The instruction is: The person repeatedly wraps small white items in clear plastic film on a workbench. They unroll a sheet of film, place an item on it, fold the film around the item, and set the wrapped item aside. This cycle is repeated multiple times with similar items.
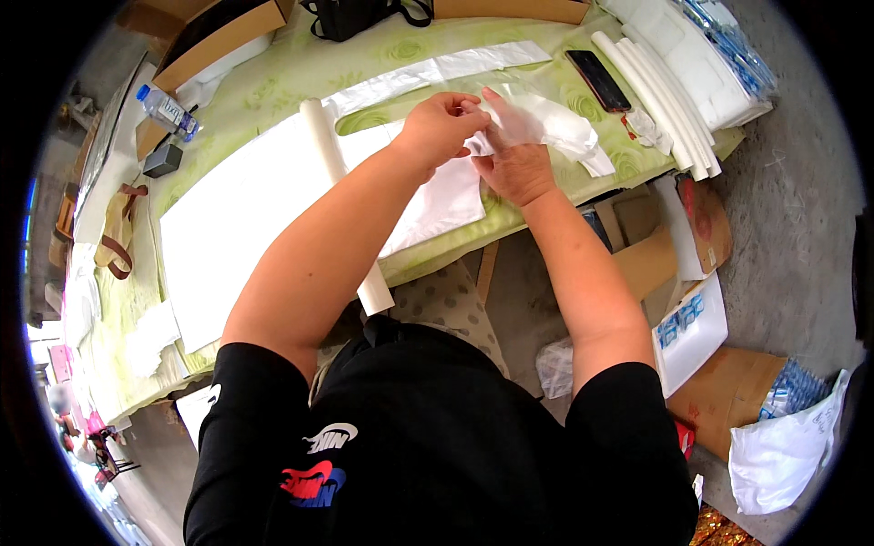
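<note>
Above the table my left hand (443, 129) is closed, its fingertips pinching the edge of a thin, see-through white plastic bag (555, 127). Facing it, my right hand (521, 171) holds the same bag, with its fingers partly covered by the film. The bag trails off to the right. Below my hands lies a white plastic sheet (448, 207). A cream-coloured roll (321, 136) passes under my left forearm and sticks out over the near table edge. To its left spreads a large white sheet (246, 209).
Several white rolls (669, 109) and a black phone (598, 80) lie at the right. A water bottle (168, 114) and a dark grey box (162, 161) stand at the left. A black bag (350, 16) sits at the back. Cardboard boxes (728, 391) stand on the floor at right.
</note>
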{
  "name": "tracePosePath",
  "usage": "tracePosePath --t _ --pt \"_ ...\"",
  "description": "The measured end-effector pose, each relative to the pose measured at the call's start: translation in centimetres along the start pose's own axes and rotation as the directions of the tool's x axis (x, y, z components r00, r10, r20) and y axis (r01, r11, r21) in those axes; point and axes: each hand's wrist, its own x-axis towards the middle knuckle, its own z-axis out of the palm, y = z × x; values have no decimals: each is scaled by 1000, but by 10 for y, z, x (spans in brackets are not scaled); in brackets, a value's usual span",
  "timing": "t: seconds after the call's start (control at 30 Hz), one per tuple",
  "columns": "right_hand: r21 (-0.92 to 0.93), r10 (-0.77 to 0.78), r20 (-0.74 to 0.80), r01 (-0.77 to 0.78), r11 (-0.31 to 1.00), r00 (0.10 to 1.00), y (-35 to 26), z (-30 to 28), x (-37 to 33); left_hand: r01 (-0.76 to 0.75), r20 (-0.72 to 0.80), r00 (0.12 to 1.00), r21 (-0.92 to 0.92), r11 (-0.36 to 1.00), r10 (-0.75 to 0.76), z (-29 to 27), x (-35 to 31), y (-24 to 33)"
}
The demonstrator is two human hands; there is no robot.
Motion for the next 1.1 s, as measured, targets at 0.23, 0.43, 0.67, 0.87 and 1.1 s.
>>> tracePosePath --t 0.23,0.43,0.67,0.87,1.1 --pt "-52 654 40 -652 757 756 14 6 8 -140 -197 976 -211 967 98 -57 -24 2" --pt "359 681 -138 -604 711 719 29 8 -2 -168 -533 841 -97 981 91 -201 -137 -14" --pt "606 746 -43 -577 548 665 25 2 1 271 -712 689 82 959 -134 -306 -213 -104" --pt "807 848 91 -538 244 522 35 -24 -23 455 -740 637 587 670 216 -320 -208 -132" --pt "755 761 90 -542 369 643 -71 -29 -50 -349 -295 683 672 653 668 -209 -173 -115"
